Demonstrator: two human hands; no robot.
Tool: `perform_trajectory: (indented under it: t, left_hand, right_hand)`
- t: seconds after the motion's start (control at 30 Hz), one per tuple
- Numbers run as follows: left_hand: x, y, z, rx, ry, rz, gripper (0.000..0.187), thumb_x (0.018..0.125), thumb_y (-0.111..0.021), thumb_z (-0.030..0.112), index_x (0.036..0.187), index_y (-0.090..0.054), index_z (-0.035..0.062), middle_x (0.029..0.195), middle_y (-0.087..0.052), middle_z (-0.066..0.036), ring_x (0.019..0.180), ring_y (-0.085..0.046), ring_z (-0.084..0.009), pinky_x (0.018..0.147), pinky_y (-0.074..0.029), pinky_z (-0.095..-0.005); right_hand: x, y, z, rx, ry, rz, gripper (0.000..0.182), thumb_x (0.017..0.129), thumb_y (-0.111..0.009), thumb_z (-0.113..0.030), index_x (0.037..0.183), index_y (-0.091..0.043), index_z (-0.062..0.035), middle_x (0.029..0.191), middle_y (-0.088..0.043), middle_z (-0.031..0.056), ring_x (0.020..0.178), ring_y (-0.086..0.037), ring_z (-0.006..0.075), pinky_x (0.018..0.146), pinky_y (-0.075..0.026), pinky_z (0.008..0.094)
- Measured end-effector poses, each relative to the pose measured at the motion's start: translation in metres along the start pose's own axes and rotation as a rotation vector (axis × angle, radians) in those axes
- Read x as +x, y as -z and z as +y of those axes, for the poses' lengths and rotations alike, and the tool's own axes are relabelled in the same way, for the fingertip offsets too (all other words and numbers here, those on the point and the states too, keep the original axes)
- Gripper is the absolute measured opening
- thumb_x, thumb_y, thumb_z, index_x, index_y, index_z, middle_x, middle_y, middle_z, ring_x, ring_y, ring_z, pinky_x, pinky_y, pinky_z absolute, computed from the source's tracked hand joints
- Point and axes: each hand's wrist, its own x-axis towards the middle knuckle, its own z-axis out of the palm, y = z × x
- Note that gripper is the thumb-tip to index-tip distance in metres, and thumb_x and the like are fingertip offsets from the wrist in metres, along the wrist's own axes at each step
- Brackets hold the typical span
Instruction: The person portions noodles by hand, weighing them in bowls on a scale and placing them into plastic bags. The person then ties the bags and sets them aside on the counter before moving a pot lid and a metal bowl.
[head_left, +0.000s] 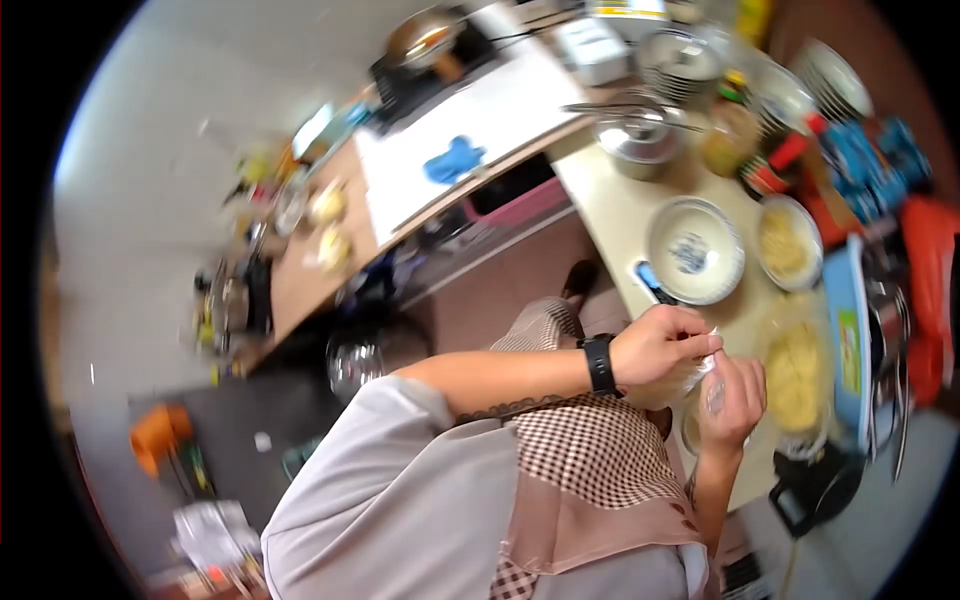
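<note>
My left hand [655,345], with a black watch on its wrist, pinches the gathered top of a clear plastic bag [690,382]. Close beside it, my right hand [735,398] also has its fingers closed on the bag. What the bag contains is partly hidden by my hands and blurred. Just beyond them, on the cream table, stands a white bowl [718,268] with a blue pattern inside. A blue-handled tool [655,283] lies at that bowl's edge. To the right of my hands is a clear tub of yellow food [795,375].
A smaller bowl of yellowish food [785,243] sits near a blue basket [850,340] of utensils. Farther back are a lidded metal pot [640,140], jars and stacked bowls [680,65]. A counter on the left bears a blue cloth [455,160] and a pan [425,40].
</note>
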Motion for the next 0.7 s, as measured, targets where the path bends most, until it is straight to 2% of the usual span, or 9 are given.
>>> perform_trajectory:
  t: [0.07,0.1,0.2,0.23,0.27,0.4,0.5,0.63,0.7]
  left_hand:
    - [-0.024,0.026,0.003,0.027,0.061,0.142,0.024,0.095,-0.064,0.019,0.087,-0.068,-0.003,0.074,-0.06,-0.003,0.07,-0.056,-0.0095,0.065,-0.047,-0.0268]
    - [-0.031,0.044,-0.013,0.123,-0.035,0.288,0.024,0.095,-0.065,0.021,0.087,-0.069,-0.0012,0.072,-0.061,-0.001,0.066,-0.055,-0.0079,0.059,-0.046,-0.0263]
    - [-0.054,0.145,-0.038,0.103,0.007,0.76,0.028,0.096,-0.062,0.024,0.085,-0.07,-0.0001,0.063,-0.056,0.002,0.057,-0.048,-0.0054,0.05,-0.039,-0.0248]
    - [-0.073,0.171,-0.036,0.21,0.078,0.748,0.03,0.096,-0.063,0.025,0.082,-0.069,-0.001,0.061,-0.054,0.003,0.056,-0.046,-0.0049,0.049,-0.036,-0.0247]
    - [-0.09,0.182,-0.032,0.313,0.066,0.8,0.032,0.091,-0.065,0.026,0.084,-0.071,-0.0043,0.064,-0.064,-0.009,0.058,-0.057,-0.0145,0.058,-0.047,-0.0318]
    - [-0.138,0.263,-0.052,-0.084,0.039,1.014,0.03,0.097,-0.061,0.027,0.082,-0.067,0.0016,0.068,-0.065,-0.003,0.061,-0.061,-0.0113,0.058,-0.049,-0.0257]
    - [-0.184,0.343,-0.03,-0.216,-0.059,1.007,0.027,0.102,-0.052,0.027,0.089,-0.058,0.005,0.081,-0.065,-0.004,0.07,-0.065,-0.0107,0.062,-0.054,-0.027]
    - [-0.222,0.412,-0.039,-0.119,-0.025,0.917,0.026,0.102,-0.052,0.026,0.091,-0.057,0.003,0.084,-0.066,-0.004,0.077,-0.063,-0.0121,0.065,-0.052,-0.0278]
    - [-0.238,0.461,-0.086,0.183,-0.161,1.062,0.023,0.1,-0.055,0.022,0.092,-0.058,0.0005,0.085,-0.068,-0.007,0.076,-0.06,-0.0134,0.074,-0.049,-0.0286]
  right_hand:
    - [0.001,-0.016,-0.011,0.059,0.172,-0.083,0.018,0.078,-0.072,-0.001,0.094,-0.067,0.0037,0.079,-0.062,0.0139,0.067,-0.059,0.0313,0.061,-0.048,0.0402]
    - [0.003,-0.025,-0.014,0.097,0.225,-0.126,0.019,0.076,-0.073,0.001,0.094,-0.067,0.0038,0.078,-0.062,0.0137,0.067,-0.06,0.0306,0.06,-0.048,0.0393]
    - [0.0,-0.049,-0.037,0.277,0.269,-0.284,0.018,0.074,-0.073,0.005,0.091,-0.067,0.0044,0.076,-0.063,0.0138,0.066,-0.06,0.0311,0.06,-0.048,0.0397]
    - [0.003,-0.057,-0.049,0.346,0.267,-0.341,0.016,0.074,-0.073,0.006,0.089,-0.067,0.0046,0.075,-0.063,0.014,0.065,-0.06,0.0316,0.06,-0.048,0.0402]
    - [0.012,-0.067,-0.068,0.407,0.308,-0.399,0.014,0.075,-0.073,0.005,0.088,-0.068,0.0037,0.074,-0.063,0.0134,0.064,-0.059,0.0306,0.059,-0.047,0.0401]
    - [0.041,-0.14,-0.126,0.491,0.239,-0.495,0.01,0.08,-0.071,0.001,0.089,-0.069,0.003,0.072,-0.064,0.0134,0.061,-0.058,0.0291,0.056,-0.045,0.0373]
    - [0.054,-0.182,-0.166,0.548,0.136,-0.513,0.007,0.08,-0.071,-0.004,0.083,-0.068,0.0014,0.073,-0.066,0.0123,0.064,-0.062,0.0294,0.062,-0.049,0.0377]
    - [0.043,-0.221,-0.212,0.493,0.015,-0.611,0.006,0.081,-0.069,-0.006,0.079,-0.068,-0.0005,0.075,-0.067,0.0126,0.067,-0.063,0.0305,0.063,-0.051,0.038]
    - [0.03,-0.235,-0.232,0.414,-0.048,-0.688,0.006,0.081,-0.069,-0.006,0.08,-0.068,-0.0006,0.076,-0.067,0.0123,0.07,-0.064,0.03,0.065,-0.051,0.038]
